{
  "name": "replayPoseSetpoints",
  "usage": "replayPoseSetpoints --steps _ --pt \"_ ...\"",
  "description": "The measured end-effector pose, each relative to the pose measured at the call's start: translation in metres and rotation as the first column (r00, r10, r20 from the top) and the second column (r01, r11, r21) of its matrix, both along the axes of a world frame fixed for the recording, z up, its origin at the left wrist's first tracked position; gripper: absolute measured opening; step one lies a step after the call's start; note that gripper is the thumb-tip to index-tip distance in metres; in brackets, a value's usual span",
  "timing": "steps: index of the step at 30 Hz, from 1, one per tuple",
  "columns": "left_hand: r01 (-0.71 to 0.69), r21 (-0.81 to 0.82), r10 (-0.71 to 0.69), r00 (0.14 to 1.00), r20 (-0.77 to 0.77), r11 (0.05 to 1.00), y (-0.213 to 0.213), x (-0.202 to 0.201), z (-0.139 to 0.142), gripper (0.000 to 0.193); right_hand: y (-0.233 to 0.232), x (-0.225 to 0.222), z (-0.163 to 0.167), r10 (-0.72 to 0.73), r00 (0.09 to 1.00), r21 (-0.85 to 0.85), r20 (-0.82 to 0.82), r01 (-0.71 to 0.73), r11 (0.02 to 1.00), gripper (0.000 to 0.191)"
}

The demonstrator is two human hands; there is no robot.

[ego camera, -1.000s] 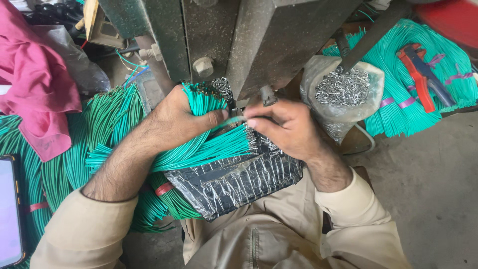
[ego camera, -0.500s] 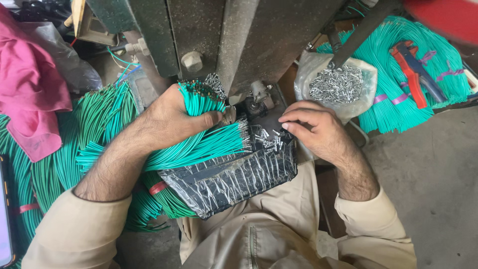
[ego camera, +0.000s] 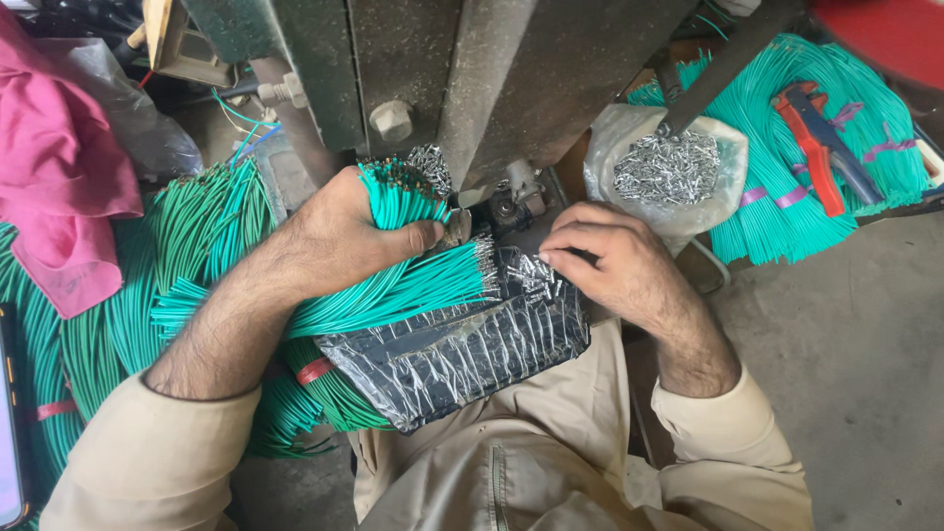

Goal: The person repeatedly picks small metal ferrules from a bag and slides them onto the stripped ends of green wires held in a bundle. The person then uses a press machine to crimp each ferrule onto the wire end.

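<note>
We note the left hand (ego camera: 349, 236) clenched on the green wire bundle (ego camera: 403, 285) — long axis toward three o'clock — while the nearer right hand (ego camera: 615, 261) pinches at loose metal terminals (ego camera: 536, 275) on the black sheet (ego camera: 462, 354).

I see green wires (ego camera: 393, 295) in smooth, matt plastic insulation with bare metal tips. The black sheet (ego camera: 462, 354) under them is glossy, crinkled plastic. The press (ego camera: 472, 79) is rough, pitted, dull metal. Shiny metal terminals (ego camera: 664, 167) fill a clear plastic bag (ego camera: 688, 221). The pink cloth (ego camera: 59, 177) looks soft and matt.
</note>
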State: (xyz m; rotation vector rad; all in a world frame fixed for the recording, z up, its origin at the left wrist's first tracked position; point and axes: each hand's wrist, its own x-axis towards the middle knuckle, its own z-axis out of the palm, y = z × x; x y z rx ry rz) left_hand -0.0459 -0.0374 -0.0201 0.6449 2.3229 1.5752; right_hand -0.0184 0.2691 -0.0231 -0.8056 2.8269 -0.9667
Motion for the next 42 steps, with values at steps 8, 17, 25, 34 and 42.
replayPoseSetpoints --steps 8,17,25,34,42 --pt "0.016 0.018 -0.016 1.000 0.017 1.000 0.000 -0.001 -0.001 0.016 0.000 0.004 -0.014 0.002 0.989 0.028 -0.146 0.002 1.000 0.011" --pt "-0.028 -0.027 0.026 0.995 -0.096 0.999 0.001 0.001 0.005 0.013 0.001 -0.012 -0.038 0.042 0.977 -0.560 0.210 0.085 0.824 0.016" --pt "-0.069 -0.033 0.066 0.994 -0.088 0.997 -0.001 -0.001 0.002 0.013 -0.039 -0.019 -0.048 0.091 0.969 -0.696 0.228 0.097 0.711 0.012" --pt "-0.050 0.020 0.052 0.994 -0.093 0.999 -0.002 -0.003 -0.002 0.012 -0.055 -0.027 -0.055 -0.034 0.959 -0.619 0.280 0.208 0.758 0.011" --pt "-0.072 -0.003 0.071 0.996 -0.061 0.997 0.000 -0.002 0.000 0.013 -0.054 -0.030 -0.056 -0.074 0.980 -0.570 0.182 0.167 0.804 0.011"
